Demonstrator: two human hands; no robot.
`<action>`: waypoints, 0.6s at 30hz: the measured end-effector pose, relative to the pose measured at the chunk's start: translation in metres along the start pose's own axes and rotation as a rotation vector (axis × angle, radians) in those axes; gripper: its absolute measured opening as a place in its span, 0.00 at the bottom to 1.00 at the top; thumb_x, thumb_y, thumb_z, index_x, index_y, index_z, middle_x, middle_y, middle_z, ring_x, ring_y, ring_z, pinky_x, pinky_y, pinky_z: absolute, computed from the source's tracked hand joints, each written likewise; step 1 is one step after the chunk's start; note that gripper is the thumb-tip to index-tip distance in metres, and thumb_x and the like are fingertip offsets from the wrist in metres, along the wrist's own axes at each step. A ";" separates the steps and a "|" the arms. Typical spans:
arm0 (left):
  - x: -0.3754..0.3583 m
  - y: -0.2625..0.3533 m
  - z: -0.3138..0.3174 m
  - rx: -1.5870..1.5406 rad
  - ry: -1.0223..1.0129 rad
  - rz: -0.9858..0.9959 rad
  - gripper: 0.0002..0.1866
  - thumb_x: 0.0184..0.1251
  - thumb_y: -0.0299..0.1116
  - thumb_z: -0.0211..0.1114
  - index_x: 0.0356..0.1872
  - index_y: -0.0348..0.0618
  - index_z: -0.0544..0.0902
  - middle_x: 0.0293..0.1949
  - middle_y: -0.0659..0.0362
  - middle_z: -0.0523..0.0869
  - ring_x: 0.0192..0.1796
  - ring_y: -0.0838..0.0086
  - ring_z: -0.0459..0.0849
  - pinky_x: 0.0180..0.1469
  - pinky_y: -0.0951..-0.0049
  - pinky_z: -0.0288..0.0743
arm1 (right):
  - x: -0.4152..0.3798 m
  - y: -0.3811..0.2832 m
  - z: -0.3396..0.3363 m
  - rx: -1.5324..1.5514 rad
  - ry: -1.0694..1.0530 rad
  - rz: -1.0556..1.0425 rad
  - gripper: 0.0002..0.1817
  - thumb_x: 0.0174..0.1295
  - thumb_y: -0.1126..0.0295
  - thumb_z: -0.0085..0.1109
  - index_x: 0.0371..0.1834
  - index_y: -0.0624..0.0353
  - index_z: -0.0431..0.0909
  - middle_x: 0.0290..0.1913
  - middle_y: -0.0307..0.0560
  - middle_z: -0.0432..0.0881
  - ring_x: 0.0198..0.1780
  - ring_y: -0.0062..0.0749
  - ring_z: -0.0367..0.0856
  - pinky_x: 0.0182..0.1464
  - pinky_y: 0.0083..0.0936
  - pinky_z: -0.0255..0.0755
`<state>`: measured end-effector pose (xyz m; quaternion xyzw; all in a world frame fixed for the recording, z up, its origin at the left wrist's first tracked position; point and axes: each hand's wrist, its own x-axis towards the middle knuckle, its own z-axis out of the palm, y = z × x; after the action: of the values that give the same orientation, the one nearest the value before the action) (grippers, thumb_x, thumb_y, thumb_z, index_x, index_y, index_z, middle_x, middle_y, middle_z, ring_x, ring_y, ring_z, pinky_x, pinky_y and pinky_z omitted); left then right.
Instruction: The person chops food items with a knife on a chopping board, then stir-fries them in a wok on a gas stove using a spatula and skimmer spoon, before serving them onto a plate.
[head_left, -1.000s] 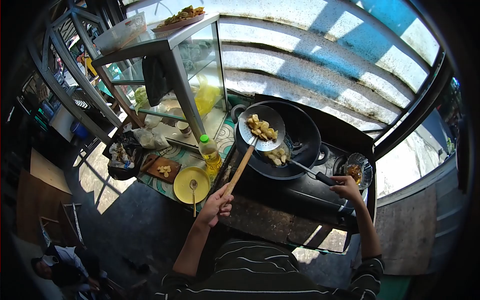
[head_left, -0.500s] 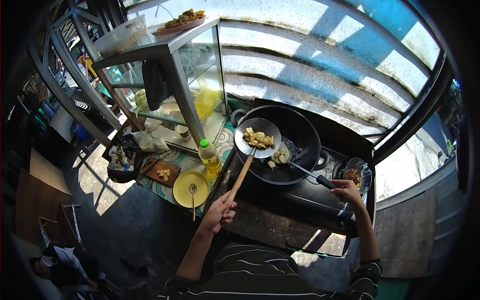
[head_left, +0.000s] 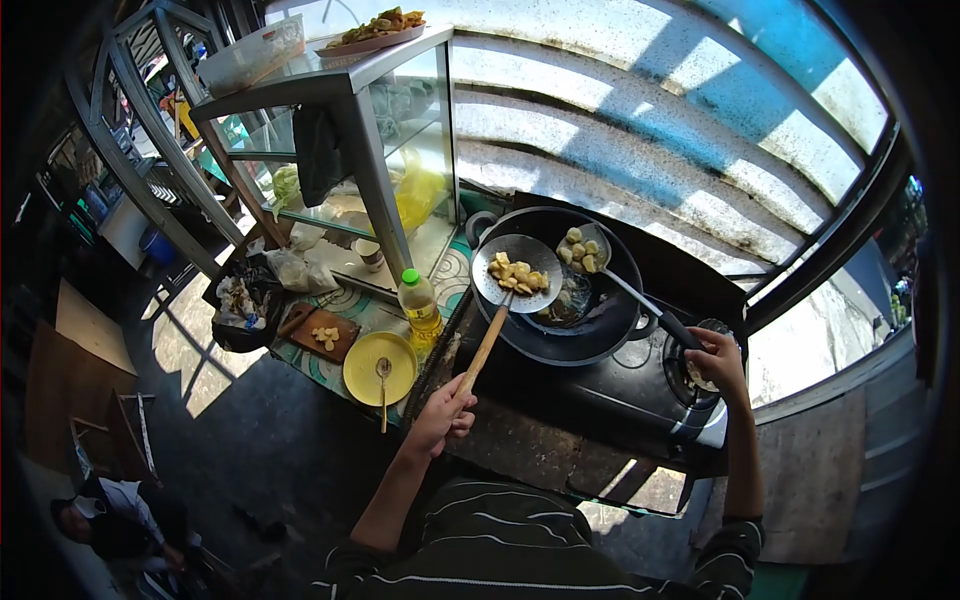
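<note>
My left hand (head_left: 443,418) is wrapped round the wooden handle of a wide skimmer (head_left: 488,343). Its round metal head lies over the left side of a black wok (head_left: 598,345) and carries browned food pieces (head_left: 518,273). In my right hand (head_left: 718,362) is the black handle of a metal spatula (head_left: 632,292). Several pale, rounded pieces (head_left: 582,250) rest on the spatula's blade, raised over the wok's far right side. Oil (head_left: 568,303) glistens in the bottom of the wok, which stands on a black stove (head_left: 610,400).
Left of the stove are an oil bottle (head_left: 420,308), a yellow plate (head_left: 367,385) with a spoon, and a cutting board (head_left: 343,345) with pale slices. A glass cabinet (head_left: 447,130) rises behind them. A glass bowl (head_left: 712,328) is partly behind my right hand. A person (head_left: 120,520) sits lower left.
My right hand has moved up and slightly right, lifting the spatula with the pale pieces from the wok's bottom to its far right side. The skimmer has stayed nearly still over the wok.
</note>
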<state>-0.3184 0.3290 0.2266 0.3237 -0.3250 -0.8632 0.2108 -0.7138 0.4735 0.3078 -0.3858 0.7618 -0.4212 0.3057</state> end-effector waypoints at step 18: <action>-0.013 0.001 -0.006 0.003 -0.039 -0.028 0.22 0.68 0.30 0.47 0.63 0.46 0.56 0.29 0.66 0.66 0.17 0.89 0.59 0.16 0.90 0.51 | 0.004 -0.004 0.035 -0.517 0.328 -0.332 0.24 0.43 0.75 0.61 0.49 0.52 0.76 0.33 0.57 0.81 0.34 0.43 0.81 0.40 0.29 0.72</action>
<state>-0.3050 0.3333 0.2298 0.3115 -0.3257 -0.8718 0.1921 -0.6869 0.4543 0.2945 -0.4963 0.8091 -0.3147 -0.0010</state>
